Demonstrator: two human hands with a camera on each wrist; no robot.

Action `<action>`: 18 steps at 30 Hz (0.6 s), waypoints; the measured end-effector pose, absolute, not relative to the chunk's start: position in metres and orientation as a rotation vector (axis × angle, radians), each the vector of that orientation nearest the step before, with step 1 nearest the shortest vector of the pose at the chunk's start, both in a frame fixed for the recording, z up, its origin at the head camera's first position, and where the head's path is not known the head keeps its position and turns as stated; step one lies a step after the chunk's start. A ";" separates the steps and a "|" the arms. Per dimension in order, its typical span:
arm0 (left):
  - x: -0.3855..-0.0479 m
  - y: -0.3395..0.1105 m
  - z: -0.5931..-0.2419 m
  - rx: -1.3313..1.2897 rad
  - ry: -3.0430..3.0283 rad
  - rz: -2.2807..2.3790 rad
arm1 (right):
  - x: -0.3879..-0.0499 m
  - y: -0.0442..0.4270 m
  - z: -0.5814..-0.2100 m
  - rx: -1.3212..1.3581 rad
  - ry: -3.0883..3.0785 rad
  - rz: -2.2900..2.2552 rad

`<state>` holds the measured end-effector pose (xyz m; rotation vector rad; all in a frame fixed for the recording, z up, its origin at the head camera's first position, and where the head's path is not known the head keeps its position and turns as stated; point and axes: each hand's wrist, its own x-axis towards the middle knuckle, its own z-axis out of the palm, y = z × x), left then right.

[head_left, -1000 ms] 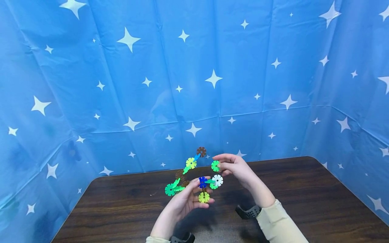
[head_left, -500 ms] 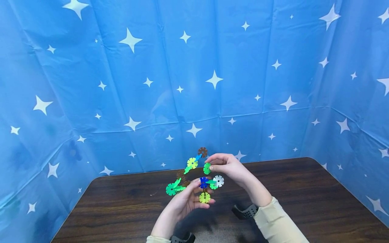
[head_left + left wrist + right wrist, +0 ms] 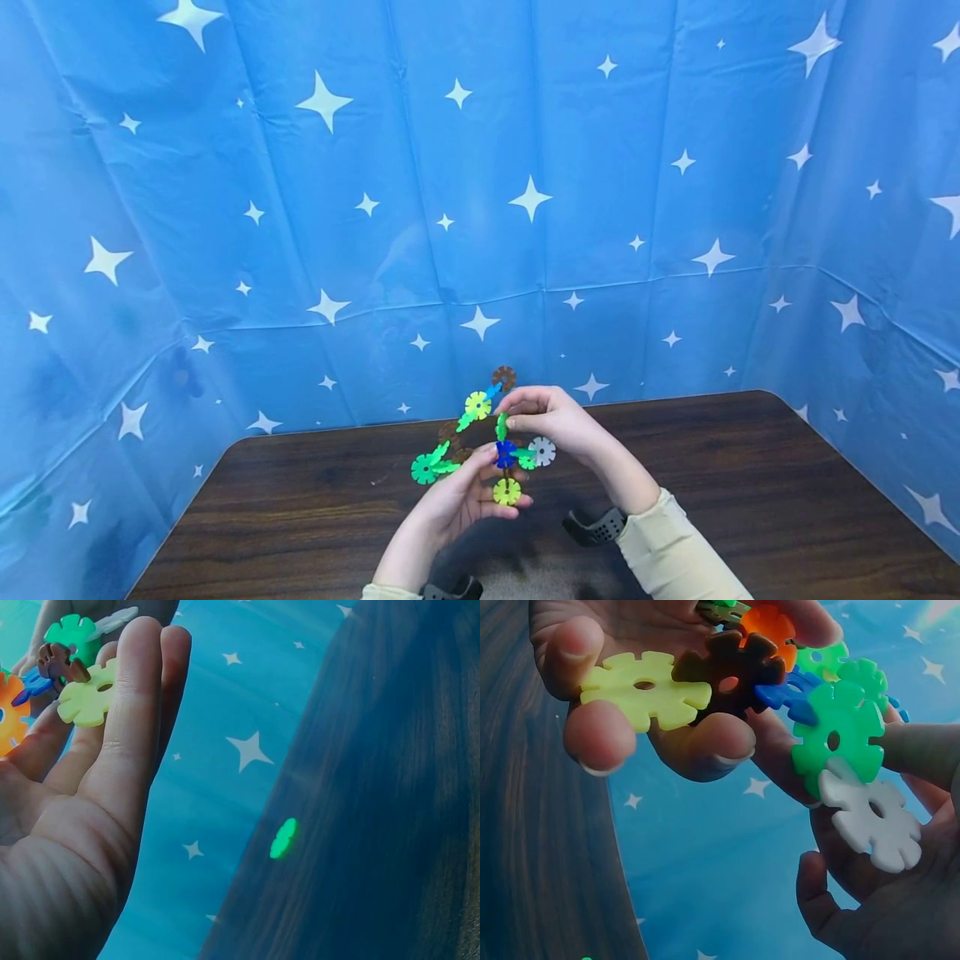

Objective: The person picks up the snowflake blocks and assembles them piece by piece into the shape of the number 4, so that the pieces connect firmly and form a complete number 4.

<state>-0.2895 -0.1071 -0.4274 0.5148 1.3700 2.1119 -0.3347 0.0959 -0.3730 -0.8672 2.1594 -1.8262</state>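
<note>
My left hand (image 3: 468,496) holds a chain of slotted snowflake discs above the table, its thumb by a blue disc (image 3: 505,454). A yellow disc (image 3: 507,492) hangs lowest, joined to a brown disc (image 3: 724,664) in the right wrist view. Right of the blue one, a white disc (image 3: 542,451) is slotted into a green disc (image 3: 836,739). The chain's far part climbs to another brown disc (image 3: 504,378). My right hand (image 3: 558,423) pinches a green disc (image 3: 502,427), seen nearly edge-on just above the blue disc. Whether they touch is unclear.
Below the hands is a dark wood table (image 3: 300,508). A blue star-printed curtain (image 3: 480,250) stands behind it and at both sides. In the left wrist view, a small bright green piece (image 3: 283,838) shows against the table.
My right hand has moved left and slightly down with the green disc, which has turned from face-on to nearly edge-on. My left hand and the chain have hardly moved.
</note>
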 end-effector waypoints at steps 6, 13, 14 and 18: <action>-0.289 -0.107 -0.427 0.529 1.374 2.094 | -0.336 0.094 -0.376 -0.886 2.160 -1.822; -0.288 -0.107 -0.428 0.544 1.369 2.085 | -0.334 0.094 -0.379 -0.939 2.175 -1.814; -0.288 -0.107 -0.429 0.541 1.367 2.087 | -0.334 0.093 -0.379 -0.949 2.182 -1.813; -0.288 -0.106 -0.428 0.531 1.363 2.102 | -0.334 0.093 -0.379 -0.986 2.200 -1.831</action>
